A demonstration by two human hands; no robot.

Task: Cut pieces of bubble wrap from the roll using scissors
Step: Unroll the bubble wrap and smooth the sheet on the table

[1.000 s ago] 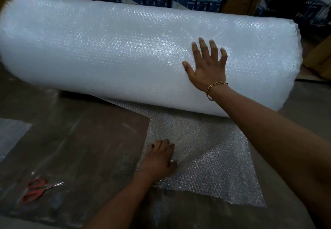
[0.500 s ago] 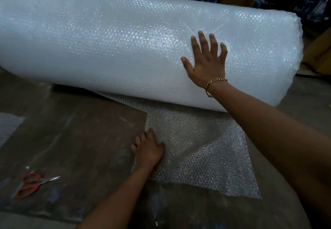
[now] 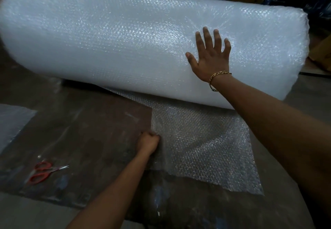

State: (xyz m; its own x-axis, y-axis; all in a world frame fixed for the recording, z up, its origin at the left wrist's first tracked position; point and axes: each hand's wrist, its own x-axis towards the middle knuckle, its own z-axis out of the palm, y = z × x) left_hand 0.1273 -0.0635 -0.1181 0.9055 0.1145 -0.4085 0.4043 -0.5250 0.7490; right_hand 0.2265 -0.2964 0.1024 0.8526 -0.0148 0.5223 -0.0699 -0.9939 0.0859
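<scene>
- Right hand (image 3: 211,58), fingers spread flat, presses the far bubble wrap roll (image 3: 116,40).
- Left hand (image 3: 149,142) grips the unrolled sheet (image 3: 206,139) at its left edge; scissors (image 3: 44,171) lie near left.
- Film looks light and soft; the edges seem the best hold.

Red-handled scissors (image 3: 47,171); white, bubble-dotted roll (image 3: 125,40).

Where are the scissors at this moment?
Head view: the scissors lie untouched at lower left on the dark surface, well left of the left hand, which grips the edge of the unrolled sheet.
</scene>
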